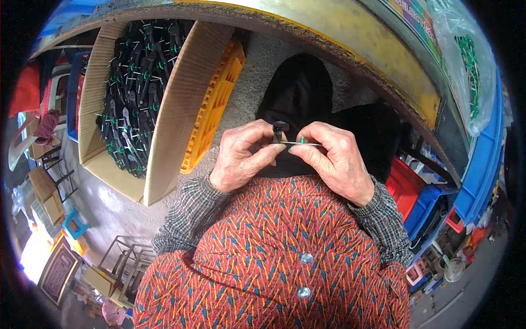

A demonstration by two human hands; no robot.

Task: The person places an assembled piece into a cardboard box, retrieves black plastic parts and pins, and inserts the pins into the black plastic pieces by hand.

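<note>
Over my lap, my left hand point(244, 151) pinches a small black plastic part point(280, 126) between thumb and fingers. Close beside it, my right hand point(334, 159) pinches a thin metal pin point(313, 144) that carries a small green piece point(302, 140). The pin lies level, its tip at the lower end of the black part by my left fingertips; whether it has entered the part is too small to tell. To the left stands an open cardboard box point(183, 104) holding many similar black parts point(131, 104) with green pieces and pins.
An orange plastic crate point(216, 98) stands against the box. A worn table edge point(329, 44) curves across the top. At the upper right hangs a clear bag of green pins point(471, 77), near blue trays point(476, 181). Metal frames point(129, 255) stand at the lower left.
</note>
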